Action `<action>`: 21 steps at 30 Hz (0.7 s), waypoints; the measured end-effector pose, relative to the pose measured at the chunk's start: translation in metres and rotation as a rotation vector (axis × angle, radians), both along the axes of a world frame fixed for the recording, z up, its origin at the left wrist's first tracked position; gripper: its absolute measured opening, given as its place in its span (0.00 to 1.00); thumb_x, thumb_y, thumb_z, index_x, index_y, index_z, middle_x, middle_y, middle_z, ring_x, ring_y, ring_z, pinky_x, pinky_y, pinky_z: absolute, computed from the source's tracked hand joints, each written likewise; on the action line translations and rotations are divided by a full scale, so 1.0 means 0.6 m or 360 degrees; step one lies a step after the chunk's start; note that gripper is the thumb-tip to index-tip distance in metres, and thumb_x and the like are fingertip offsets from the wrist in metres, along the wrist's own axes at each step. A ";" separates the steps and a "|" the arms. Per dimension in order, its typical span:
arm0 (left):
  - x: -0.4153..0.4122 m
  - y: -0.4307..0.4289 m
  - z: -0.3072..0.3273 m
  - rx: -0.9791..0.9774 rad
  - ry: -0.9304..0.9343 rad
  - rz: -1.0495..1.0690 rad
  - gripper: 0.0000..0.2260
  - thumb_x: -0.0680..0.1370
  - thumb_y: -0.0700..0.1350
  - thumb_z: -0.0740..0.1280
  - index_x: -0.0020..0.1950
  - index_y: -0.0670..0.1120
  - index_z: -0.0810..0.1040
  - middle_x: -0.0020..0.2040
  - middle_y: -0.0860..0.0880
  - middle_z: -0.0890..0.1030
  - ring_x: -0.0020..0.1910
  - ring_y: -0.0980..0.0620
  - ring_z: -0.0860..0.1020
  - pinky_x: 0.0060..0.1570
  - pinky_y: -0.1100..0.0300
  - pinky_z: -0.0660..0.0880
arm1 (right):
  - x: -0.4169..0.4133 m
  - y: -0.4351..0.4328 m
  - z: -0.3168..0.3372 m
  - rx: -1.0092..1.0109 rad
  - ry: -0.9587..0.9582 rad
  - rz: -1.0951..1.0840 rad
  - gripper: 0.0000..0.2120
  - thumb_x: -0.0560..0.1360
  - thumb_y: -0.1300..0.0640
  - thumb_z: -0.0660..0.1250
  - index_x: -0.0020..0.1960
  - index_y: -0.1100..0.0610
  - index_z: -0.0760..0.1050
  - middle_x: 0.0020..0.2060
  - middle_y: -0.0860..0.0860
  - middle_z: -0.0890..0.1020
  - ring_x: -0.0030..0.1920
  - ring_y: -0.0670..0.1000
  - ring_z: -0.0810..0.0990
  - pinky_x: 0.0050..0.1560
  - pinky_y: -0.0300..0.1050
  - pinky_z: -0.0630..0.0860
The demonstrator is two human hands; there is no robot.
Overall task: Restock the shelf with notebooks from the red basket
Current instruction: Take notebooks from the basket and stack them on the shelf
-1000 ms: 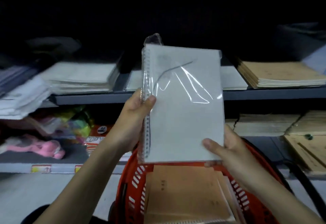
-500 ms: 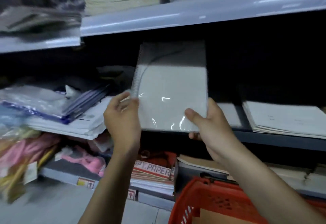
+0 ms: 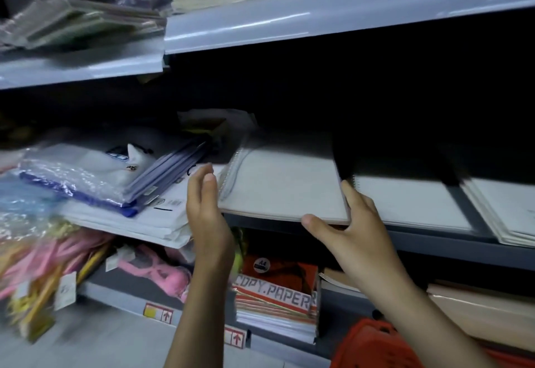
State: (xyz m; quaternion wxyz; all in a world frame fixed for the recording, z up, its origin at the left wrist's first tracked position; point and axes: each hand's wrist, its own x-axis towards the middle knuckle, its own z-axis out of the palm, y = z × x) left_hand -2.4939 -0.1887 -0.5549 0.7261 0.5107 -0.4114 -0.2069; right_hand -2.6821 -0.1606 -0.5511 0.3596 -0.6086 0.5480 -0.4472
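Note:
A grey spiral notebook (image 3: 283,185) in clear wrap lies almost flat over the front of the middle shelf (image 3: 434,241), spiral side to the left. My left hand (image 3: 202,202) rests against the spiral edge with its fingers straight. My right hand (image 3: 353,231) grips the notebook's near right corner, thumb along the front edge and fingers on the right side. Only the rim of the red basket (image 3: 376,344) shows, at the bottom right below my right arm.
Two flat stacks of similar grey notebooks (image 3: 405,199) (image 3: 506,208) lie to the right on the same shelf. Plastic-wrapped folders (image 3: 101,176) crowd the left. Copy paper packs (image 3: 275,298) and pink toys (image 3: 156,272) sit below. The upper shelf (image 3: 318,17) overhangs.
The notebook has gone from upright in front of the shelf to lying nearly flat on the middle shelf. My left hand has let go of its grip and now lies along the spiral edge.

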 end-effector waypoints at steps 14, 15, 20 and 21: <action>0.011 -0.023 -0.010 0.0059 0.0056 -0.0116 0.14 0.81 0.45 0.64 0.66 0.52 0.77 0.58 0.58 0.79 0.56 0.71 0.76 0.53 0.77 0.71 | 0.037 -0.048 0.009 -0.0138 -0.0006 -0.0251 0.40 0.71 0.45 0.74 0.77 0.51 0.61 0.66 0.43 0.74 0.60 0.39 0.70 0.58 0.32 0.65; 0.010 -0.027 -0.010 0.0049 0.0084 -0.0075 0.12 0.81 0.44 0.65 0.64 0.52 0.78 0.57 0.56 0.81 0.56 0.68 0.77 0.53 0.76 0.72 | 0.037 -0.051 0.008 -0.0143 0.0047 -0.0293 0.41 0.70 0.43 0.74 0.78 0.52 0.61 0.68 0.46 0.74 0.64 0.43 0.72 0.59 0.35 0.67; -0.001 -0.039 -0.010 0.0043 0.0224 0.0091 0.10 0.79 0.42 0.68 0.58 0.53 0.80 0.53 0.54 0.83 0.52 0.66 0.79 0.48 0.76 0.73 | 0.035 -0.057 0.016 -0.0072 0.0263 -0.0374 0.44 0.68 0.38 0.73 0.78 0.53 0.60 0.70 0.52 0.73 0.70 0.54 0.71 0.66 0.48 0.71; -0.005 -0.040 -0.008 0.0036 0.0244 0.0121 0.10 0.79 0.41 0.68 0.59 0.52 0.80 0.52 0.54 0.83 0.51 0.66 0.80 0.48 0.76 0.73 | 0.034 -0.057 0.019 -0.0074 0.0295 -0.0371 0.44 0.69 0.37 0.73 0.78 0.53 0.60 0.70 0.52 0.74 0.70 0.55 0.72 0.64 0.48 0.72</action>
